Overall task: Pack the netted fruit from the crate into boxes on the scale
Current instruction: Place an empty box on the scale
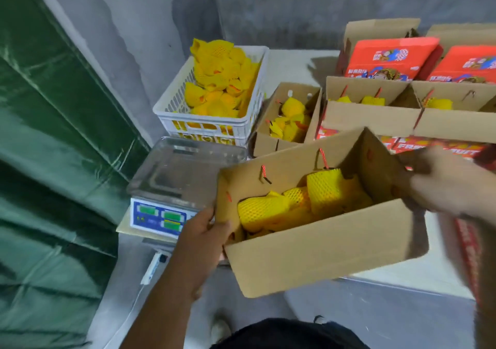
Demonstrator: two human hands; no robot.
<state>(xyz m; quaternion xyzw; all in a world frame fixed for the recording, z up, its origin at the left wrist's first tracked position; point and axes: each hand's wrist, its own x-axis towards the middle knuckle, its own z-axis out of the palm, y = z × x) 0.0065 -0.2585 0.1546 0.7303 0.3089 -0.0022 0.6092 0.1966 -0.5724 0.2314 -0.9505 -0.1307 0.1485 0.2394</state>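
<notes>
I hold an open cardboard box (322, 244) in the air, to the right of the scale (182, 176). Several fruits in yellow foam netting (303, 201) lie inside it. My left hand (206, 230) grips the box's left end wall. My right hand (451, 184), blurred, grips its right end flap. The scale's steel platform is bare, and its blue display panel faces me. Behind the scale stands a white plastic crate (212, 125) heaped with more netted fruit (222, 80).
Three more open cardboard boxes holding netted fruit stand on the white table (292, 64): one (284, 117) beside the crate, two (373, 107) (456, 112) at the right. Red printed cartons (389, 61) sit behind them. A green tarp (53, 133) hangs at left.
</notes>
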